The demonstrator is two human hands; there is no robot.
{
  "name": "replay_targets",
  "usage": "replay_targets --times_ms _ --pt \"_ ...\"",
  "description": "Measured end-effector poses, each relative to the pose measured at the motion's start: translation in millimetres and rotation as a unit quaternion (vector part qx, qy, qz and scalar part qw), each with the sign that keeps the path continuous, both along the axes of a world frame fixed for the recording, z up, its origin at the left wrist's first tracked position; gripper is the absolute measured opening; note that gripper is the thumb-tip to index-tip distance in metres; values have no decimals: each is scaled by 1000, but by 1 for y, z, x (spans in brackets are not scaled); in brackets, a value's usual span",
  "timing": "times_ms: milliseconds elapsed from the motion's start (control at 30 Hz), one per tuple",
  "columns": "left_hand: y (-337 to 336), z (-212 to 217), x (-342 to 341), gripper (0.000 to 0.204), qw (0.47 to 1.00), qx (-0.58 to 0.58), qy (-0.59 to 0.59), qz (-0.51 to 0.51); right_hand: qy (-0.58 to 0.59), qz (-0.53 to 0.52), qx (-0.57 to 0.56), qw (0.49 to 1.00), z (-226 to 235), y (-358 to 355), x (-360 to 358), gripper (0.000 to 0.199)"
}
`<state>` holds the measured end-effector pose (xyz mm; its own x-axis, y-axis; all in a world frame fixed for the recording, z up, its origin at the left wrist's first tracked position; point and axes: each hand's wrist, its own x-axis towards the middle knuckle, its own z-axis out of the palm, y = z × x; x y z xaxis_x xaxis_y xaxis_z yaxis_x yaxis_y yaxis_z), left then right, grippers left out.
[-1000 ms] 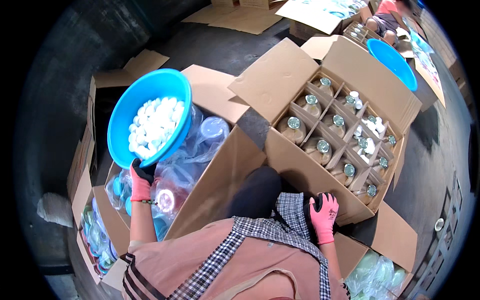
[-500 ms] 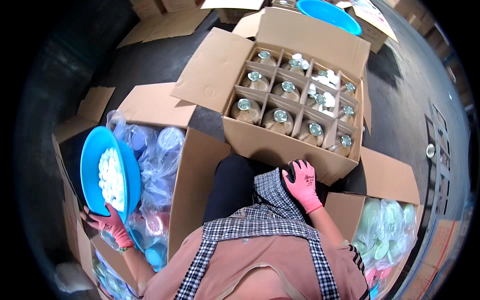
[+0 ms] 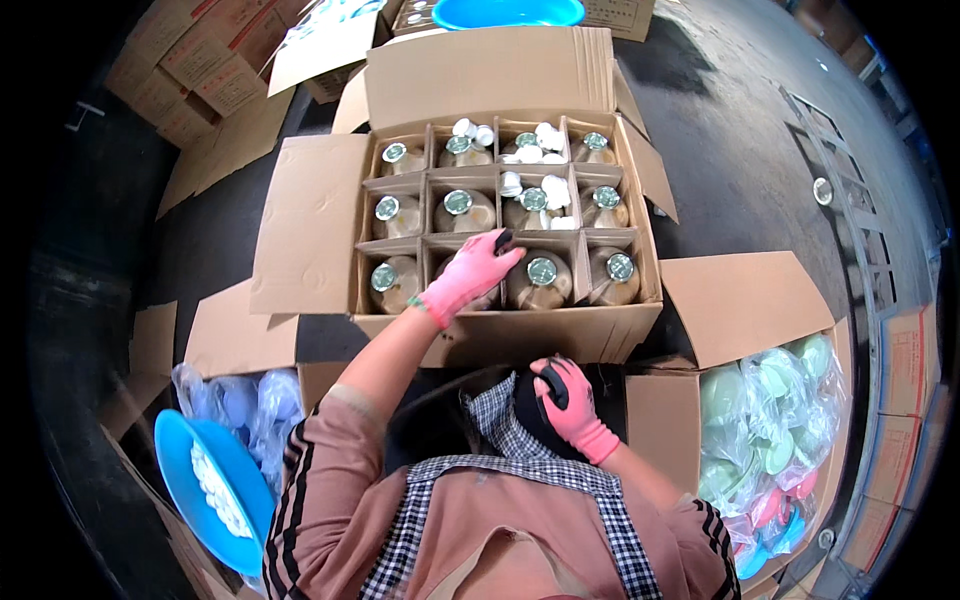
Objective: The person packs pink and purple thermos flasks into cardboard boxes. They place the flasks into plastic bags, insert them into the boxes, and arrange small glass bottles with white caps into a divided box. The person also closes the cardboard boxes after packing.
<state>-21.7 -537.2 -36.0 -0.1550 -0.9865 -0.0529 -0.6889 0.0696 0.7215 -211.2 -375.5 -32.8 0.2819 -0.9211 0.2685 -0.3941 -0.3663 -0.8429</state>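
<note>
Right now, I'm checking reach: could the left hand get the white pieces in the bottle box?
Probably yes: the left hand is over the box, with the white pieces ahead uncovered.

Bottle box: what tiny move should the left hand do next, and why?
Probably the left hand should reach a little forward and right to the white pieces in the middle row. They lie loose beside a bottle, a bit past the fingertips, and the hand is already over the front row of the box.
</note>
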Motion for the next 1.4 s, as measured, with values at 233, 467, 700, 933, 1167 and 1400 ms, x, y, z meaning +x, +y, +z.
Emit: replay_targets --times_ms 233,467,700,933,1167,1400 --pt "-124 -52 -74 43 964 -49 -258 -44 -104 -25 149 983 4 -16 -23 20" --pt "-151 -96 -94 52 967 -33 -252 -12 138 -136 -52 980 -33 -163 -43 20" --pt "-110 -42 -34 52 960 -20 256 109 412 48 -7 910 -78 -278 -33 18" --pt "23 -30 104 31 960 5 159 231 523 135 236 808 -53 -319 6 48" --pt "13 -65 54 44 958 -107 -266 -17 482 44 177 857 -60 -305 2 40" --pt "0 -49 43 50 959 80 -268 -45 -167 -104 170 966 -49 -213 -31 44"
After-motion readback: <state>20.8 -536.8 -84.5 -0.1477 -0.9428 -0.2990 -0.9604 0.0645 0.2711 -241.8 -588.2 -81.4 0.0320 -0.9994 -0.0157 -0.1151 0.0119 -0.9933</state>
